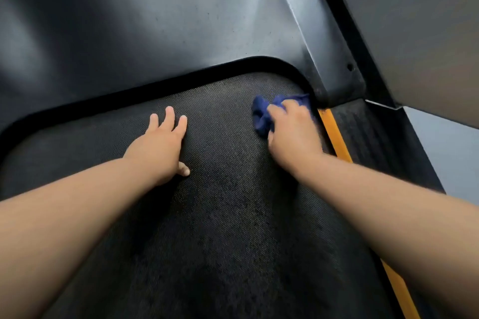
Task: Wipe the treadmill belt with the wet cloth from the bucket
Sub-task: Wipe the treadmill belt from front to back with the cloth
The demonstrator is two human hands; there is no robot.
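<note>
The black textured treadmill belt point(223, 189) fills the lower middle of the view. My right hand point(294, 134) presses a crumpled dark blue cloth point(264, 111) onto the belt's far right corner, beside the orange edge strip. My left hand point(162, 144) lies flat on the belt with fingers spread, holding nothing, roughly a hand's width left of the cloth. The belt shows darker damp patches toward me. The bucket is out of view.
The dark motor cover point(155, 21) rises behind the belt's curved front edge. An orange strip point(334, 132) and a black side rail point(368, 137) run along the right. A grey upright point(414, 33) stands at the upper right.
</note>
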